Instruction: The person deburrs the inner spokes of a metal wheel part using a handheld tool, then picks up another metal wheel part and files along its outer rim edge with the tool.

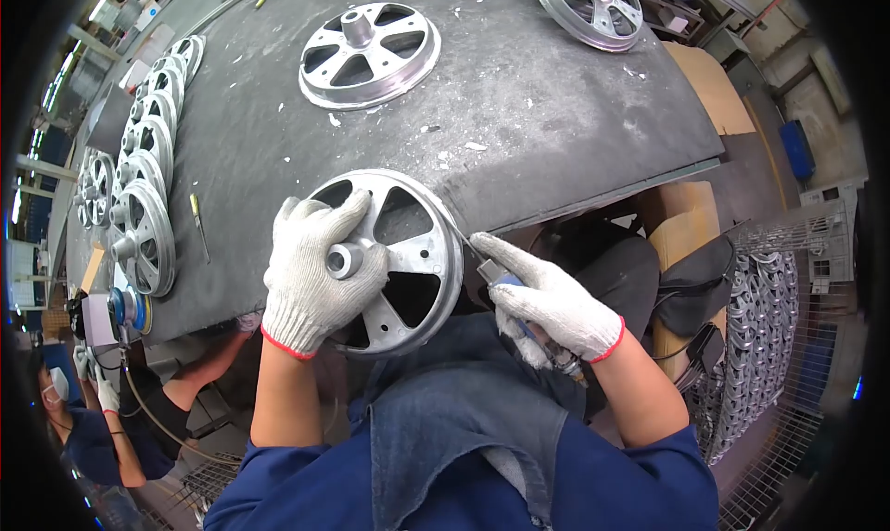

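A spoked cast metal wheel (422, 255) is tilted up at the table's near edge, in front of my apron. My left hand (320, 262), in a white knit glove with a red cuff, is closed around its hub and spokes. My right hand (547, 304), gloved the same way, grips a deburring tool (496, 273) with a metal head and a partly blue body. From the head a thin blade reaches to the right side of the wheel's rim and seems to touch it. My fingers hide most of the tool's body.
Another wheel (371, 56) lies farther back on the dark table (250, 114), among metal flakes. A further wheel (593, 7) sits back right. Along the left edge stands a row of wheels (148, 146), near a screwdriver (198, 225). A wire cage (760, 346) holds metal parts; a co-worker (102, 420) is lower left.
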